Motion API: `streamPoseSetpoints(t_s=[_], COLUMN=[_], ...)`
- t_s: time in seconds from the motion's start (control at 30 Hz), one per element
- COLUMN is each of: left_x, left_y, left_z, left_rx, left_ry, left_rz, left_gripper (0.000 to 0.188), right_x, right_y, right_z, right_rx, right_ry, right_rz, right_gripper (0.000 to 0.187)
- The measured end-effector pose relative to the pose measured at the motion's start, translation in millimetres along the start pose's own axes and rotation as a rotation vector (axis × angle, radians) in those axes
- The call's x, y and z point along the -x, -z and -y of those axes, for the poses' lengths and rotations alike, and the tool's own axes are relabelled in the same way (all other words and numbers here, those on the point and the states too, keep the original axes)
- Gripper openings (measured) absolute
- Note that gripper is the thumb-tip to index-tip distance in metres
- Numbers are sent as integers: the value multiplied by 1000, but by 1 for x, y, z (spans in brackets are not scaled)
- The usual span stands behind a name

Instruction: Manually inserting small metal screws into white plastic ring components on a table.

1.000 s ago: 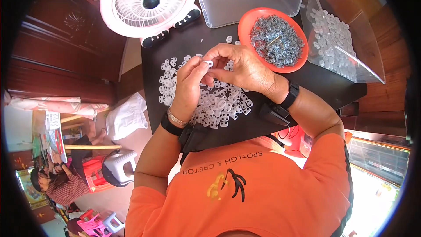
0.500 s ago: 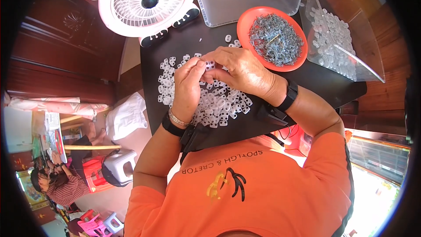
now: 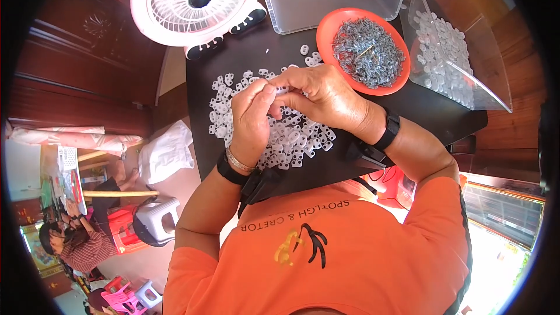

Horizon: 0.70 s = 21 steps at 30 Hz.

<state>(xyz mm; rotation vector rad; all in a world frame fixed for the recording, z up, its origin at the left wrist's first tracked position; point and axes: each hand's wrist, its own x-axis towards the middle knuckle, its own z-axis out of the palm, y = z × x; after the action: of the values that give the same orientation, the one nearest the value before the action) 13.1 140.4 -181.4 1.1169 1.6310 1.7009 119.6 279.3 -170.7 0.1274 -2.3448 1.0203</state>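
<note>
Above the dark table, my left hand (image 3: pixel 251 114) and my right hand (image 3: pixel 329 96) meet with fingertips pinched together. Between them sits a small white plastic piece with dark holes (image 3: pixel 282 90), mostly covered by the fingers. Beneath and around the hands spreads a pile of similar white pieces (image 3: pixel 294 143). A few loose pieces (image 3: pixel 313 57) lie just beyond my right hand. Further right, an orange-red plate (image 3: pixel 328 30) carries a heap of small grey metallic-looking parts (image 3: pixel 367 52); their exact kind is too small to tell.
A white fan (image 3: pixel 198 20) stands at the table's far left, beside a clear plastic box (image 3: pixel 338 9). At right, a clear scoop-like bin (image 3: pixel 490 90) contains many whitish pieces (image 3: pixel 443 52). Stools (image 3: pixel 157 219) and another person (image 3: pixel 81 245) are off to the left.
My right hand has turned slightly and its fingers have closed further over the white piece, which shows less now. Both hands stay in nearly the same place.
</note>
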Motion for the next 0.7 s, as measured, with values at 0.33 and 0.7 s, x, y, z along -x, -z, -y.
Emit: streamPoseSetpoints(t_s=[0.33, 0.7], left_x=[1, -2], left_y=[-4, -3], left_z=[0, 3], left_rx=[36, 12], left_ry=[18, -28], left_rz=[-12, -72], left_gripper=[32, 26], right_x=[-3, -6], right_y=[3, 11], right_z=[4, 9], right_rx=[-70, 165], right_ry=[-25, 79], right_rz=[8, -59], right_gripper=[20, 26])
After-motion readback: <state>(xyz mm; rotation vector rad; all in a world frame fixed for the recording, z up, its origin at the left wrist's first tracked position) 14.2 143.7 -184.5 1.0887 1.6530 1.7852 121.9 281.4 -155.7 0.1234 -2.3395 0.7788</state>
